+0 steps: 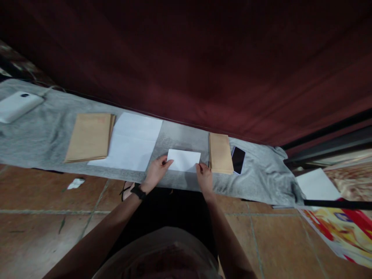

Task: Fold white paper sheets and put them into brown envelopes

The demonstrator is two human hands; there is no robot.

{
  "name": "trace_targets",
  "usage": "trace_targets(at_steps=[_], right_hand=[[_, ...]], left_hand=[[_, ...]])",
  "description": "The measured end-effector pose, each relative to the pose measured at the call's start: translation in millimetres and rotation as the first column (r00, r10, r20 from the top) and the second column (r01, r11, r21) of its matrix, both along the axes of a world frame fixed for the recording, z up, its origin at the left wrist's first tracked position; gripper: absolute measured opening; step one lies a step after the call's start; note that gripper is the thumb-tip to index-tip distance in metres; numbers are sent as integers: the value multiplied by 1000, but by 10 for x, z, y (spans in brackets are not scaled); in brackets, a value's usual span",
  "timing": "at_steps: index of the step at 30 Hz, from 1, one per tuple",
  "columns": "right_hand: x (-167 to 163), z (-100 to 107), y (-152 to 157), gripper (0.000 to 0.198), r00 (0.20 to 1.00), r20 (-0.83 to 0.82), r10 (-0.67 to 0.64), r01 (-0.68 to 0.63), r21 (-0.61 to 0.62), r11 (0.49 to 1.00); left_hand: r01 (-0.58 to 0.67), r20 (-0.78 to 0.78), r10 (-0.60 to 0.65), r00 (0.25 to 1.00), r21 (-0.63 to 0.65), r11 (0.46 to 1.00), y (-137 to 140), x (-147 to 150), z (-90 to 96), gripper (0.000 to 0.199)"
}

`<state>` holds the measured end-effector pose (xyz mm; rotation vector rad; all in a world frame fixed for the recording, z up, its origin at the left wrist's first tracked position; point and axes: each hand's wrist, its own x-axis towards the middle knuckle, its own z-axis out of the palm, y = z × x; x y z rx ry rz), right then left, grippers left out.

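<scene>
**Folded sheet held at both ends; envelope stacks to either side**

Both hands rested on a small white folded sheet point(184, 160) lying on the grey cloth point(43, 135), roughly at the middle of its near edge. The left hand point(156, 170) pinched the sheet's left end, thumb and fingers closed over the paper. The right hand point(204, 177) pressed or pinched the near right corner; its fingers were curled onto the paper, so its grip read as closed on the sheet too. A black watch point(138, 192) sat on the left wrist.

Judged from the layout, the work was partway. The sheet appeared already folded down to a small rectangle. It lay flat and was not inside any envelope. A stack of brown envelopes point(221, 153) lay just right of the sheet, close to the right hand. A larger stack of brown envelopes point(89, 136) lay well to the left. Beside it, touching or slightly under its edge, lay unfolded white paper point(130, 141), so more sheets seemed left to handle.

Surface and room: the grey cloth was spread as a long strip over a floor of reddish-brown tiles point(43, 224). A dark phone point(238, 159) lay face up just right of the near envelope stack. A white device point(17, 105) sat at the far left end. A scrap of white paper point(75, 183) lay on the tiles near the cloth. A dark red curtain point(203, 58) filled the far side. At right, another white sheet point(316, 185) and a bright printed poster point(343, 228) lay on the floor.
</scene>
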<state>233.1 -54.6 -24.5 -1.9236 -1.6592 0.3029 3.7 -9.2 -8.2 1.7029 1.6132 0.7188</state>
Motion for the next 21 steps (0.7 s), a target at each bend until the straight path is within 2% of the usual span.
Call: trace_targets(at_steps=[4, 9, 12, 16, 18, 21], right_hand=[[-112, 28, 65, 25, 978, 195, -70, 77, -29, 997], [-183, 27, 55, 24, 950, 294, -103, 110, -8, 994], [-246, 22, 57, 35, 959, 284, -21, 8, 46, 999], [-403, -29, 54, 42, 938, 242, 246, -267, 57, 962], [-477, -69, 41, 45, 919, 262, 295, -309, 14, 951], [-540, -124, 18, 48, 915, 293, 276, -280, -31, 960]], left_hand=[[-74, -182, 72, 981, -9, 997, 87, 136, 55, 37], [-83, -304, 79, 949, 2, 997, 58, 201, 99, 52], [-65, -347, 66, 936, 13, 998, 29, 221, 94, 52], [-38, -399, 68, 915, 84, 996, 0, 250, 79, 50], [-28, -425, 70, 903, 105, 994, -10, 259, 71, 49], [7, -480, 72, 874, 160, 987, -34, 272, 51, 46]])
